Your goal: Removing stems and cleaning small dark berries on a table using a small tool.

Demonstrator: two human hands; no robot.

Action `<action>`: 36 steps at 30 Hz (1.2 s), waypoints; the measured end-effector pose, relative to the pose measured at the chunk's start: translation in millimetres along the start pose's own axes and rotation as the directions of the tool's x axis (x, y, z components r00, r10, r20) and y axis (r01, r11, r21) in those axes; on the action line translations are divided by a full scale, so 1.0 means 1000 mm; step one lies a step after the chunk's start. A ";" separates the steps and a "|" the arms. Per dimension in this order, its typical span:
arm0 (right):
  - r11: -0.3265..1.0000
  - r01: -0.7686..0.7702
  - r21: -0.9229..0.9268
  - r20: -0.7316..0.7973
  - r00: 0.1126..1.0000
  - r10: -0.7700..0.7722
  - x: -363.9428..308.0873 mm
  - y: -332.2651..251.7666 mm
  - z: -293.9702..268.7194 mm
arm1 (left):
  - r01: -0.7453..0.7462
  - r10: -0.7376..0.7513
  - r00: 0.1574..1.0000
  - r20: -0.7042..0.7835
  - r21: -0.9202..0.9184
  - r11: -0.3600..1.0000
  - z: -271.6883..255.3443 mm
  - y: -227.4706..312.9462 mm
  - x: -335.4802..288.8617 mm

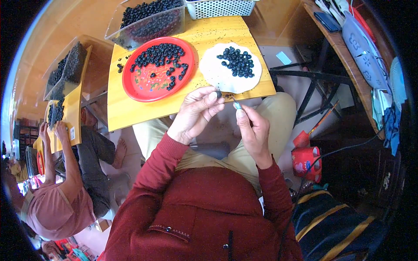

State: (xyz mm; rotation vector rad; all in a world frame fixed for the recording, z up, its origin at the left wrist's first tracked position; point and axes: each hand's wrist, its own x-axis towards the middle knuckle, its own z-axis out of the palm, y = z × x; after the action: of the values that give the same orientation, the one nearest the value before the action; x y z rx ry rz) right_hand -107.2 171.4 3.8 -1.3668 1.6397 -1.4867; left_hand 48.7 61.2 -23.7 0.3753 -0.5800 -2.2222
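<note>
Over the near edge of the table, my left hand (pixel 197 111) pinches a small round black bead (pixel 218 94) between thumb and fingers. Close by on the right, my right hand (pixel 254 134) grips a small pick-like tool with a teal handle (pixel 237 105); its thin tip points toward the bead. A red round tray (pixel 143 92) with a printed pattern holds many black beads (pixel 162 54), mostly on its far side. To its right, a white round mat (pixel 212 71) carries a smaller heap of beads (pixel 238 63).
Dark crumbs are scattered over the yellow tabletop (pixel 119 113). Behind the tray stands a clear bin (pixel 114 31) of beads beside a white perforated basket (pixel 222 9). At left, another person (pixel 61 204) works at a second table. A red container (pixel 307 163) stands right of my knee.
</note>
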 end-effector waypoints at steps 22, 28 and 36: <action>0.942 0.284 -0.179 -0.026 0.956 -0.293 0.007 -0.003 0.003 | 0.059 -0.053 0.993 0.103 -0.057 0.997 0.006 -0.013 -0.003; 0.933 0.307 -0.190 -0.012 0.949 -0.315 0.008 -0.002 -0.001 | 0.066 -0.058 0.990 0.125 -0.062 0.996 0.010 -0.014 -0.006; 0.940 0.323 -0.112 -0.017 0.945 -0.327 0.012 0.000 -0.007 | 0.016 -0.014 0.993 0.121 -0.019 1.000 0.024 -0.010 -0.014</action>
State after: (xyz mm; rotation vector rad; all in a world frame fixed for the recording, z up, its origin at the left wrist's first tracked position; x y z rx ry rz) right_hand -117.6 163.4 8.6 -1.7500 1.5917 -1.6309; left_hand 41.0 84.1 -7.2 0.2368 -0.6198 -2.2750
